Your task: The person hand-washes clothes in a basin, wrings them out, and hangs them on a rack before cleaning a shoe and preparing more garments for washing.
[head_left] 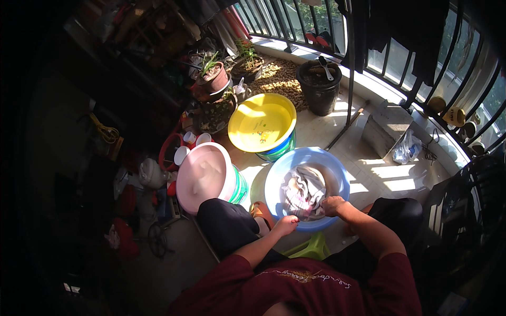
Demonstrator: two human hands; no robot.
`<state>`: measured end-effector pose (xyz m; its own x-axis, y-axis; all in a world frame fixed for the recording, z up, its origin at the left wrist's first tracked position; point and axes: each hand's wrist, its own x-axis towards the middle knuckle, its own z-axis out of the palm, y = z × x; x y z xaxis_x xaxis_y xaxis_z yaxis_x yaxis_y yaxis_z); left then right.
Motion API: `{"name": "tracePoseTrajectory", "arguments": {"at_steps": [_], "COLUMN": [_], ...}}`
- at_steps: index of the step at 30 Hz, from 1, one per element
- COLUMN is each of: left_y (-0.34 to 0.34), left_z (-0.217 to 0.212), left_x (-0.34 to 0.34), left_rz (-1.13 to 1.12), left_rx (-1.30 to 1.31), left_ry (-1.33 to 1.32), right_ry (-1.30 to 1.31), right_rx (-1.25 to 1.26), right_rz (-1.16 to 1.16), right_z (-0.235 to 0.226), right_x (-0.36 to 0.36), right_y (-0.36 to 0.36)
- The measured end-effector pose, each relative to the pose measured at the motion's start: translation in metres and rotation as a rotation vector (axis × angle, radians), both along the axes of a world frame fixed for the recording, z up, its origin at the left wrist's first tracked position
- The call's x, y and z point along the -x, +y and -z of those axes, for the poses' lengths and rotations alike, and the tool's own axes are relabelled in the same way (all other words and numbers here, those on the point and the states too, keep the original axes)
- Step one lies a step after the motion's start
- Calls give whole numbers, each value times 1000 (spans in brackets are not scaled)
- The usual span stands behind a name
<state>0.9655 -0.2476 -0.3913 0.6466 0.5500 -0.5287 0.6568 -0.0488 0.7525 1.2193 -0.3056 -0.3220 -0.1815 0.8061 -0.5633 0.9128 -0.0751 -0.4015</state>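
A light blue basin [272, 185] stands in front of me between my knees, with water and a bunched, wet, pale cloth [307, 188] with dark stripes and a pinkish patch in it. At the basin's near left rim is my left hand [286, 225], its fingers curled closed; what they hold, if anything, is hidden. My right hand [333, 206] is closed in a fist over the near right side of the basin, gripping the cloth's edge.
Left of the blue basin stands a pink basin [203, 176]; beyond it is a yellow basin [263, 120]. Potted plants [213, 76] and a black bucket [319, 92] are farther back. A green stool [311, 246] is under me. A pole [349, 79] rises near the railing.
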Motion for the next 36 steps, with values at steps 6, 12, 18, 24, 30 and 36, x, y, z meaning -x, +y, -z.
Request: {"name": "tracePoseTrajectory", "arguments": {"at_steps": [6, 12, 18, 24, 30, 36], "left_y": [-1, 0, 1, 0, -3, -2], "left_z": [-2, 3, 11, 6, 8, 10], "left_x": [-2, 1, 3, 0, 2, 4], "left_rz": [-1, 0, 19, 34, 2, 31], "left_rx": [-7, 2, -2, -24, -62, -69], "left_ry": [1, 20, 20, 25, -16, 16], "right_ry": [-9, 17, 17, 15, 12, 9], "right_rx": [11, -7, -11, -1, -7, 9], "right_rz": [-2, 9, 19, 25, 22, 24], "right_z": [-7, -2, 2, -2, 2, -6], "right_x": [-2, -2, -2, -4, -3, 0], "right_y": [-2, -2, -2, -2, -1, -1]}}
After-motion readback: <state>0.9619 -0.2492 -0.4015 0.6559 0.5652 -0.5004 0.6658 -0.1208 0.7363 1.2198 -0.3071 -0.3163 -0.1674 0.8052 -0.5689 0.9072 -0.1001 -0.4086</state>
